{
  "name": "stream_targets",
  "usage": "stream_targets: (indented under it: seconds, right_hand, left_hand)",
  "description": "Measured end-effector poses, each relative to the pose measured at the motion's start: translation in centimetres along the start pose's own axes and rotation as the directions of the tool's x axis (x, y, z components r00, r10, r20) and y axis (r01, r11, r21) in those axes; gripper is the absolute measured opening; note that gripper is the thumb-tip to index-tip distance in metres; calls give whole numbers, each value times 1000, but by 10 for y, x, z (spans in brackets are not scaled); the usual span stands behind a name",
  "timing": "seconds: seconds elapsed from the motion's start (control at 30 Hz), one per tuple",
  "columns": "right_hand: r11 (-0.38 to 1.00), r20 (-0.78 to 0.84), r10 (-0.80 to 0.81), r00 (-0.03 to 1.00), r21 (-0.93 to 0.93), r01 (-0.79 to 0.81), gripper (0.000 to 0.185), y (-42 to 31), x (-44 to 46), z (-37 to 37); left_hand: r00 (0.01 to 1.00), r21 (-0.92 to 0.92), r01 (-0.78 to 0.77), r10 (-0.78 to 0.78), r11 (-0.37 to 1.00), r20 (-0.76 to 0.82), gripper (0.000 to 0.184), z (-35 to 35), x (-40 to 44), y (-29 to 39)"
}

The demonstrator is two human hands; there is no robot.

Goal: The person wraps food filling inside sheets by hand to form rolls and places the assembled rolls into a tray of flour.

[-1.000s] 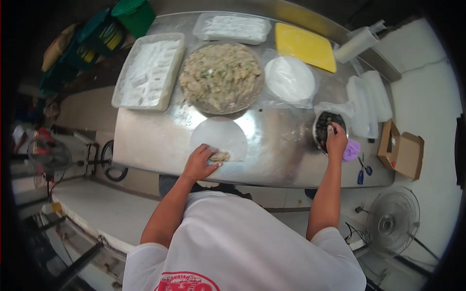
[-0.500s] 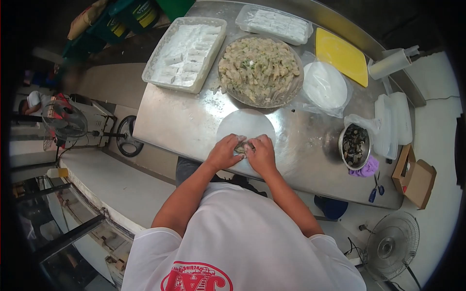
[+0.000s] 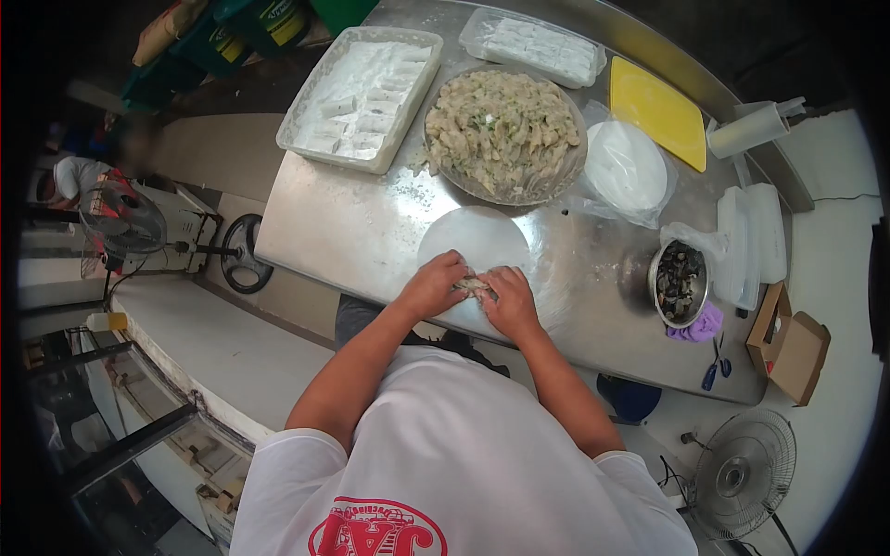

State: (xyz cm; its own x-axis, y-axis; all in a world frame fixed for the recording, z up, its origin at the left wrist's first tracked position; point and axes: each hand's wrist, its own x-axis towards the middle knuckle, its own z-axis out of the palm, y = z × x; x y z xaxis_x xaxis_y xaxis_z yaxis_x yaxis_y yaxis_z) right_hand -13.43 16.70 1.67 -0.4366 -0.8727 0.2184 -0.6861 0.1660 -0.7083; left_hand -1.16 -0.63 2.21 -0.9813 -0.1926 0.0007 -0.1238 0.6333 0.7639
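Observation:
On the steel table in front of me lies a round, whitish, translucent wrapper sheet (image 3: 473, 236). Over its near edge, my left hand (image 3: 436, 285) and my right hand (image 3: 510, 301) meet with bent fingers. Between them they grip a small lump of pale filling (image 3: 473, 285), one hand at each end. Its underside is hidden. Just beyond the sheet stands a wide round bowl heaped with pale filling flecked with green (image 3: 505, 130). To its right, a stack of round white wrappers (image 3: 628, 167) rests in clear plastic.
A plastic tub (image 3: 295, 141) of white-dusted rolls stands at left; a smaller lidded-looking container (image 3: 533, 46) is at the back. Rightward are a yellow board (image 3: 658, 111), a metal bowl of dark pieces (image 3: 681, 283), a purple cloth (image 3: 700, 322), scissors (image 3: 712, 371) and a cardboard box (image 3: 793, 343).
My fingers have shifted on the filling lump, which now shows more clearly between them. My right hand has turned and moved slightly right. The view has moved a little.

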Motion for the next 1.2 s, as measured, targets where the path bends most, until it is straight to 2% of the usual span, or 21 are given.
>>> stream_targets:
  seconds: [0.03,0.1,0.2,0.33,0.4,0.43,0.5,0.53,0.6,0.63,0.7,0.77,0.83,0.9,0.93,0.97,1.0,1.03,1.1,1.13,1.2]
  right_hand:
    - [1000,-10,-1,1000,-5,1,31,-1,0,0]
    - [1000,-20,-4,1000,-9,4,30,-3,0,-2]
    - [1000,-11,-25,1000,-18,25,32,-2,-2,-2]
    - [1000,-11,-16,1000,-4,16,32,-2,-4,-3]
    - [999,-26,1,1000,42,0,31,-8,-1,-9]
    - [999,-23,15,1000,41,-14,28,-11,0,-10]
    - [998,-25,38,999,43,-37,26,-12,-1,-8]
    - [1000,-13,22,1000,-5,-22,23,-11,-1,-6]
    - [999,2,4,1000,-50,-4,20,-6,-2,-2]
    - [1000,-23,16,1000,-17,-17,18,-3,-1,-2]
    - [1000,-42,25,999,17,-24,16,-1,-2,-5]
    - [994,-49,99,994,48,-97,17,-3,-3,-14]
    - [994,-97,101,990,39,-98,17,-4,-3,-21]
    - [994,-148,107,983,33,-104,17,-6,-4,-25]
    - [986,-132,155,979,78,-146,17,-7,-5,-26]
    - [975,-116,201,973,122,-187,16,-8,-6,-27]
    - [975,-119,201,972,123,-187,16,-9,-8,-27]
    - [974,-66,209,976,109,-201,19,-11,-9,-26]
    - [972,-18,220,975,91,-218,22,-11,-11,-24]
    - [978,-22,201,979,56,-199,24,-10,-12,-21]
    - [984,-21,176,984,24,-176,26,-10,-13,-19]
  left_hand:
    - [1000,2,-3,3,1000,1,34,-3,0,3]
    - [1000,-119,0,-1,993,-14,35,-8,-1,6]
    - [996,-114,-34,43,993,78,41,-12,-5,-9]
    - [997,-64,-11,16,998,76,45,-14,-5,-3]
    - [999,-164,-20,14,986,-38,48,-19,-9,9]
    - [999,-163,-17,11,986,-39,48,-20,-12,9]
    - [955,-59,129,-140,990,-261,43,-25,-22,6]
    - [957,-59,129,-140,990,-256,43,-26,-26,5]
    - [782,69,546,-478,835,-400,35,-29,-31,3]
    - [778,69,550,-481,833,-404,35,-30,-32,2]
    - [814,149,553,-493,820,-306,28,-28,-31,1]
    - [830,135,519,-459,844,-316,25,-20,-28,-4]
    - [846,126,481,-422,868,-325,22,-16,-26,-6]
    - [828,-125,452,-468,883,-309,20,-14,-26,-6]
    - [829,-122,451,-466,884,-308,20,-14,-26,-4]
    - [796,-212,448,-495,869,-348,20,-12,-27,0]
    - [759,-299,437,-526,848,-383,21,-11,-27,3]
    - [761,-296,436,-524,850,-382,21,-9,-28,5]
    - [738,-671,350,-634,653,-231,28,-7,-27,9]
    - [741,-670,351,-631,654,-229,28,-2,-24,9]
    - [845,-807,102,-479,581,-238,34,10,-15,10]
